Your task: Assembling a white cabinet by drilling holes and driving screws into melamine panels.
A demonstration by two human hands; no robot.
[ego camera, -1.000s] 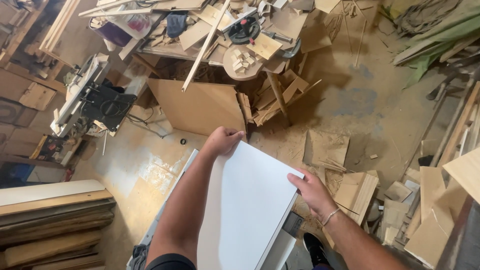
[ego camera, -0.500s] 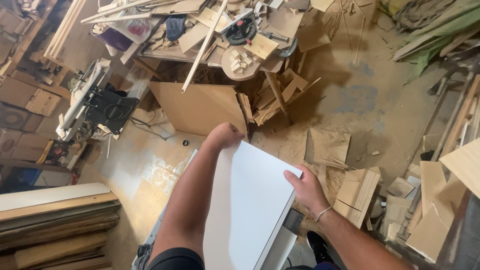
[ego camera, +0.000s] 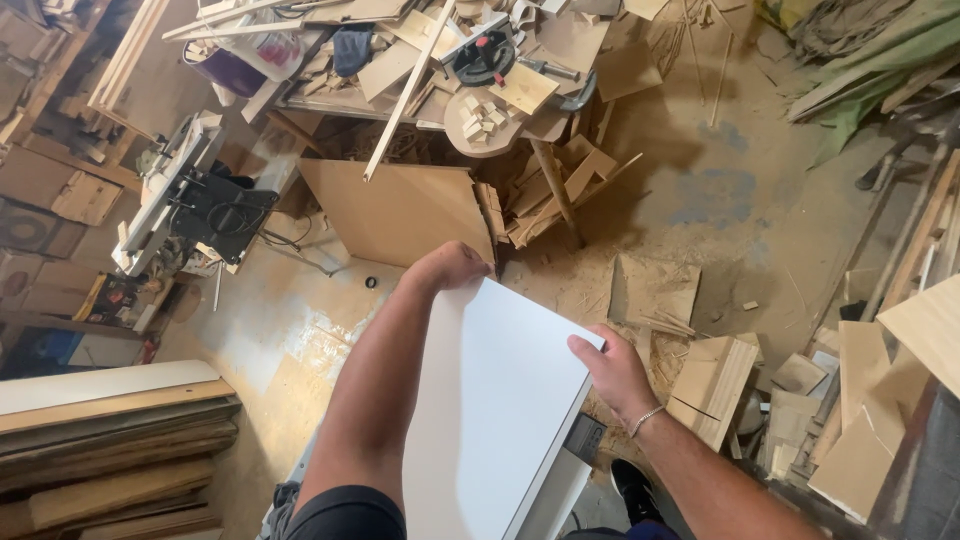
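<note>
While both hands grip it, white panel (ego camera: 495, 400) points away, up-right.

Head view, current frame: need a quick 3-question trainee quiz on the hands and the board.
1. True or false: both hands grip the white board at its far end.
2. Which hand holds the board's far right corner? A) left hand B) right hand C) neither
3. Fill in: on the floor just beyond the left hand, a large brown ____ leans against the cluttered workbench.

Key:
1. True. The left hand is on the far left corner, the right hand on the far right corner.
2. B.
3. Panel: the brown panel stands tilted under the bench.
</note>
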